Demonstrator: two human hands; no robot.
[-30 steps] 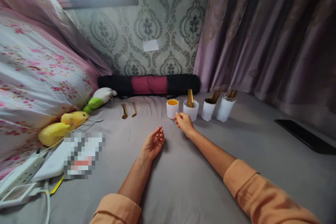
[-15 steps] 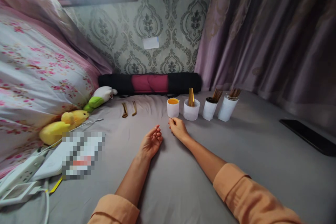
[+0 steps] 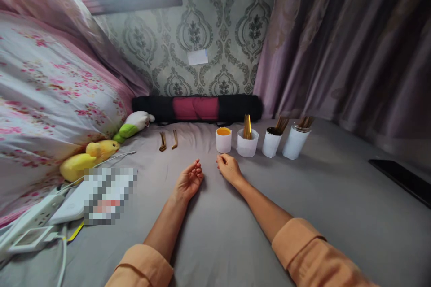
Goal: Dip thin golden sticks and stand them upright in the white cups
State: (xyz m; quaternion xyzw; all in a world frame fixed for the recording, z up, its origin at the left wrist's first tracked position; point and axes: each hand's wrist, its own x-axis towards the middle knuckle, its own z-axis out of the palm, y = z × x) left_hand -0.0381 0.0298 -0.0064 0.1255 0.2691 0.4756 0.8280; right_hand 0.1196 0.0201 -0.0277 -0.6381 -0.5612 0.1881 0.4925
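My left hand (image 3: 190, 180) rests on the grey sheet, palm turned up and inward, its fingers loosely curled with nothing in them. To its right lies my right hand (image 3: 230, 169), back upward, fingers folded into a loose fist; no object shows in it. Just beyond the right hand stands a white-wrapped cup (image 3: 223, 144) with an orange inside. A wider white cup (image 3: 247, 149) beside it holds upright gold sticks (image 3: 248, 126). Farther right are a white cup (image 3: 271, 144) and a taller white jar (image 3: 295, 142), each with brown-gold sticks. Neither hand touches them.
Two small bent gold pieces (image 3: 163, 141) lie at the left back. Plush toys (image 3: 101, 152), a power strip (image 3: 42, 210) and cables line the left side. A black-and-red roll (image 3: 195, 108) lies along the wall. A black phone-like slab (image 3: 402, 179) is at the right.
The view has shifted slightly, so the cups appear a little farther right and lower. My left hand has drawn slightly left, widening the gap between my hands.
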